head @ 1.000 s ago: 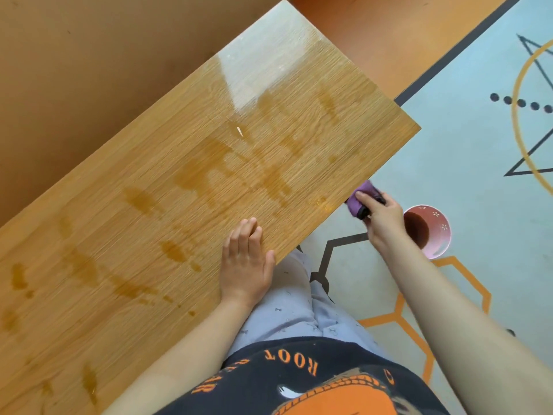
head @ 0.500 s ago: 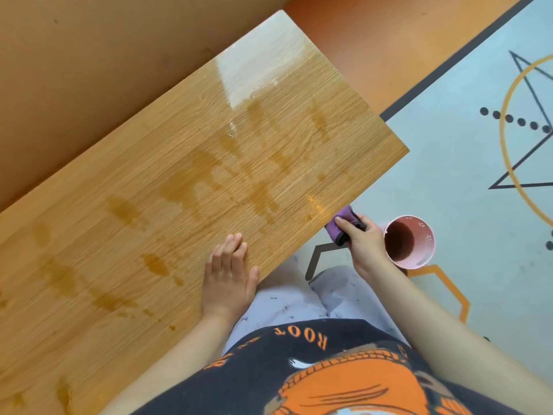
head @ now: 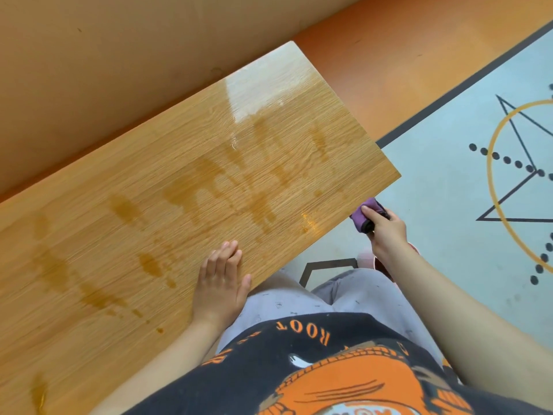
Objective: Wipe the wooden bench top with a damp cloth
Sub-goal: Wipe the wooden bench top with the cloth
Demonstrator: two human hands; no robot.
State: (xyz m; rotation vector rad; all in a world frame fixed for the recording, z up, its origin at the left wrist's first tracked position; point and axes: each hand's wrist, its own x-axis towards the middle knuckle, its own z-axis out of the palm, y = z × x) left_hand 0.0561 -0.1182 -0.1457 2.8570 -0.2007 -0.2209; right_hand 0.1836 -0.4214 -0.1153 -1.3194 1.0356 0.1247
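The wooden bench top [head: 155, 205] runs from the lower left to the upper right, with dark wet streaks and patches across its grain. My left hand [head: 221, 280] lies flat on the near edge of the bench, fingers straight and together. My right hand [head: 387, 232] grips a bunched purple cloth [head: 363, 215] just off the bench's right front edge, close beside it, above the floor mat.
A pink cup [head: 366, 260] stands on the pale patterned floor mat [head: 449, 190], mostly hidden under my right wrist. An orange wall runs behind the bench. My knees in light trousers are against the bench's near edge.
The right hand with the purple cloth has stayed at the bench's right front edge. The pink cup has slipped under my right wrist as the view shifted. The left hand stays flat.
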